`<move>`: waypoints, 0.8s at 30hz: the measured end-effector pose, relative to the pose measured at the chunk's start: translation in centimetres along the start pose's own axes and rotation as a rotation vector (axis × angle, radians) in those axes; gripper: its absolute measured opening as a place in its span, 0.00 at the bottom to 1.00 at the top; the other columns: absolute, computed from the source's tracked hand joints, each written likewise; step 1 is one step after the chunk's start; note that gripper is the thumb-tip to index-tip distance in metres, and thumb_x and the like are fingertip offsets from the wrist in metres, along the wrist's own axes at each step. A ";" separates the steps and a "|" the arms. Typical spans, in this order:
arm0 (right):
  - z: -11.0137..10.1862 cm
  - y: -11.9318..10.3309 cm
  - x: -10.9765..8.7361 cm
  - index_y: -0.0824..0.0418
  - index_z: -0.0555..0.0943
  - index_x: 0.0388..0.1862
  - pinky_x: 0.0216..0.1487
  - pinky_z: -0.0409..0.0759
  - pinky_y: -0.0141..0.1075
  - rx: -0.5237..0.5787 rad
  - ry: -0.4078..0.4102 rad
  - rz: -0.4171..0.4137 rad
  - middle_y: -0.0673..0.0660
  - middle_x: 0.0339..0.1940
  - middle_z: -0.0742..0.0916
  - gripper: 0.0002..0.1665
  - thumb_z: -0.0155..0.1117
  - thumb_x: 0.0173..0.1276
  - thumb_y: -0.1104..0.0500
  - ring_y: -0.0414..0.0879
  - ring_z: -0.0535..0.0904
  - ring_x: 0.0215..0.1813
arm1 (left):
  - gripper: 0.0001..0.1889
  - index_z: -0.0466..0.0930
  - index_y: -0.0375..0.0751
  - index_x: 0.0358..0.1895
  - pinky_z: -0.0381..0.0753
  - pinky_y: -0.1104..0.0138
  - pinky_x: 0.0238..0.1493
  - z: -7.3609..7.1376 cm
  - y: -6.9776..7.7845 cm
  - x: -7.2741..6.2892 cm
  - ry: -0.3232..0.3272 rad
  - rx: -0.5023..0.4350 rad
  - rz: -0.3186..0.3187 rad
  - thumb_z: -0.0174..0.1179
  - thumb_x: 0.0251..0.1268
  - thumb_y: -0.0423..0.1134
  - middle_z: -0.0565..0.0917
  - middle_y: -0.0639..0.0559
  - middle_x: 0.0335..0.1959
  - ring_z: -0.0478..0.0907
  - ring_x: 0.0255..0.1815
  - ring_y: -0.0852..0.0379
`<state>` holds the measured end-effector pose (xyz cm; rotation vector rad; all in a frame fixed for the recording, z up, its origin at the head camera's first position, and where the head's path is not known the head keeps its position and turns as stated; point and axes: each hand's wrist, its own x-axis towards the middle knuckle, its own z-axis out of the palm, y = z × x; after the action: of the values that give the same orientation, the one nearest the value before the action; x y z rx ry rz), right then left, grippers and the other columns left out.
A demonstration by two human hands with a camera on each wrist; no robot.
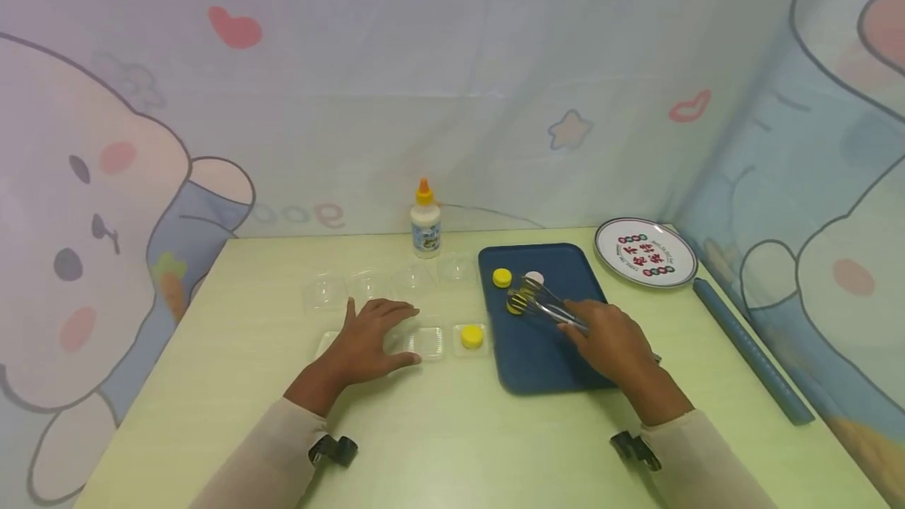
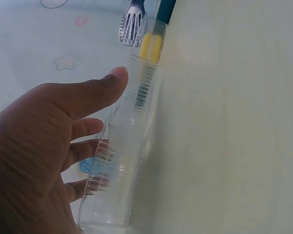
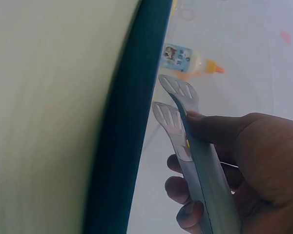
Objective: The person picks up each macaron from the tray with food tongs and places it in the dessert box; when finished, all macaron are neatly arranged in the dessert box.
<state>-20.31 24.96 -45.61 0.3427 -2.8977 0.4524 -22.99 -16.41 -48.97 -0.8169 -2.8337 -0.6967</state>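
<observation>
My right hand [image 1: 613,342] grips metal serving tongs [image 1: 566,319] over the dark blue tray [image 1: 544,368]. In the head view, the slotted tips are over a small yellow round piece [image 1: 516,304], like a macaron; whether they pinch it cannot be told. In the right wrist view, thumb and fingers press the tongs [image 3: 205,175], whose tips stand apart. My left hand [image 1: 368,342] is spread at a row of clear plastic boxes [image 1: 426,343]. The left wrist view has its thumb and fingers beside the clear boxes [image 2: 119,170]; contact is unclear. Another yellow piece [image 1: 471,336] sits in the rightmost box base.
Another yellow piece [image 1: 502,278] and a pale one [image 1: 533,279] lie on the tray. Behind the bases are several clear lids [image 1: 413,280]. A glue bottle [image 1: 426,226] stands at the back, a printed plate [image 1: 646,252] back right, and a blue-grey bar [image 1: 752,352] along the right edge.
</observation>
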 end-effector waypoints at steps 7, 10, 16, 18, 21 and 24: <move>0.3 0.4 0.0 0.63 0.85 0.71 0.51 0.88 0.62 0.020 0.001 -0.013 0.67 0.60 0.92 0.29 0.75 0.76 0.52 0.66 0.90 0.58 | 0.38 0.81 0.49 0.74 0.42 0.13 0.76 -0.1 0.0 -0.2 0.006 -0.006 0.004 0.79 0.62 0.58 0.82 0.48 0.75 0.72 0.80 0.37; 0.4 0.5 0.0 0.62 0.85 0.71 0.53 0.88 0.63 0.023 0.003 -0.006 0.66 0.60 0.92 0.29 0.75 0.76 0.52 0.66 0.90 0.59 | 0.38 0.81 0.48 0.74 0.42 0.13 0.75 -0.1 0.0 -0.1 0.003 -0.016 0.022 0.78 0.63 0.57 0.82 0.47 0.75 0.72 0.80 0.36; 0.9 0.5 0.0 0.62 0.85 0.71 0.55 0.88 0.63 0.023 -0.013 -0.001 0.67 0.61 0.91 0.29 0.75 0.76 0.52 0.67 0.89 0.62 | 0.37 0.81 0.49 0.74 0.42 0.14 0.76 0.1 -0.1 -0.1 -0.023 -0.003 0.001 0.78 0.63 0.57 0.82 0.48 0.75 0.72 0.80 0.38; 1.0 0.4 -0.1 0.62 0.85 0.71 0.55 0.88 0.64 0.021 -0.011 0.001 0.67 0.61 0.91 0.29 0.75 0.76 0.52 0.67 0.89 0.62 | 0.37 0.81 0.50 0.74 0.42 0.14 0.77 0.2 -0.1 -0.1 -0.026 -0.001 -0.005 0.78 0.63 0.57 0.82 0.48 0.75 0.72 0.80 0.39; 1.1 0.5 -0.1 0.62 0.85 0.71 0.56 0.88 0.64 0.021 -0.008 0.006 0.67 0.61 0.91 0.29 0.75 0.76 0.52 0.67 0.89 0.62 | 0.37 0.81 0.50 0.74 0.42 0.14 0.77 0.2 -0.2 -0.1 -0.024 0.000 -0.001 0.78 0.63 0.57 0.83 0.48 0.74 0.73 0.79 0.39; 1.1 0.5 -0.1 0.63 0.85 0.71 0.56 0.88 0.64 0.025 -0.013 0.005 0.67 0.62 0.91 0.29 0.75 0.76 0.52 0.67 0.89 0.62 | 0.37 0.81 0.50 0.73 0.43 0.13 0.76 0.3 -0.2 -0.1 -0.020 0.007 0.006 0.78 0.63 0.57 0.84 0.48 0.73 0.74 0.79 0.39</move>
<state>-20.48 25.13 -46.82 0.3435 -2.9087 0.4889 -23.02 -16.46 -49.30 -0.8366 -2.8486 -0.6815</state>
